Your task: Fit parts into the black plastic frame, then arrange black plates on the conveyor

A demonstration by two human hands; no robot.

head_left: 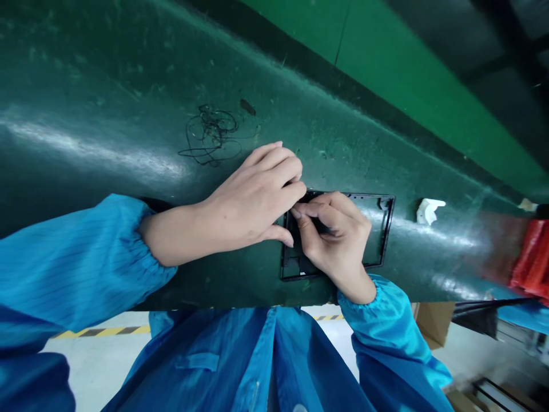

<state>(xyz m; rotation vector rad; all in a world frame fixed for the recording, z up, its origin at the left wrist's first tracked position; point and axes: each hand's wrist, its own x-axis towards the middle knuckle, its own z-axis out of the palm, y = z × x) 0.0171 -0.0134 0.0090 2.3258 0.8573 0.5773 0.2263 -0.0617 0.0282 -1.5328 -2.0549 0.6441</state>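
Observation:
A thin black rectangular frame [389, 229] lies flat on the green bench in front of me. My left hand [263, 191] bends over its upper left corner, fingers curled and thumb reaching across the left side. The tips of those fingers are partly hidden. My right hand [337, 232] is over the inside of the frame, thumb and forefinger pinched together near that same corner. Whatever sits in this pinch is too small or too covered to name. Both hands nearly touch at the fingertips.
A tangle of thin black strands [212, 131] lies beyond my left hand, beside a small dark scrap [247, 107]. To the right are a white plastic piece [429, 210] and red material [532, 257]. A raised green panel [386, 63] runs along the back.

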